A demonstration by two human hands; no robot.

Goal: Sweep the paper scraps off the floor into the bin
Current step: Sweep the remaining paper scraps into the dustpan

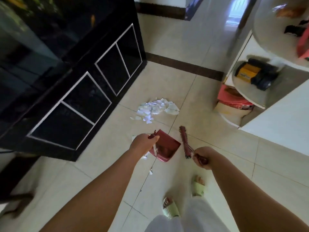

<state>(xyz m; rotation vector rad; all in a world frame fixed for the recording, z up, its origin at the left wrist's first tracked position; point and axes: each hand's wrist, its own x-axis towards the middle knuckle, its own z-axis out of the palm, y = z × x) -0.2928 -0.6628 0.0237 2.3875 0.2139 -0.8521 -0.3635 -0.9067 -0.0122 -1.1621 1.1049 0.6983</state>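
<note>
Two hands are out in front of me, each gripping a dark red tool above the pale tiled floor (192, 97). My left hand (144, 142) is curled round the handle of the dustpan (165, 148), which sits toward eleven o'clock from my feet; its handle end points up toward twelve and its wide open mouth faces down toward five, so its long axis runs roughly from eleven to five. My right hand (204, 157) is clenched on the handle of the small brush (184, 141), whose bristle head is a narrow strip with its long axis running from about eleven o'clock at the far tip to five o'clock at the end nearest my fingers. Brush and dustpan lie just beside each other, apart, with a strip of tile between them. At twelve o'clock, beyond both tools, lies the pile of paper scraps (156, 110), white and torn, spread wider left to right than front to back. More white scraps (145, 156) lie close beneath the dustpan and my left wrist. At nine to eleven o'clock stands a black cabinet (83, 91) with silver-framed doors; at two o'clock, white shelves (255, 91) holding bags and boxes. My green slippers (199, 185) show at six.
</note>
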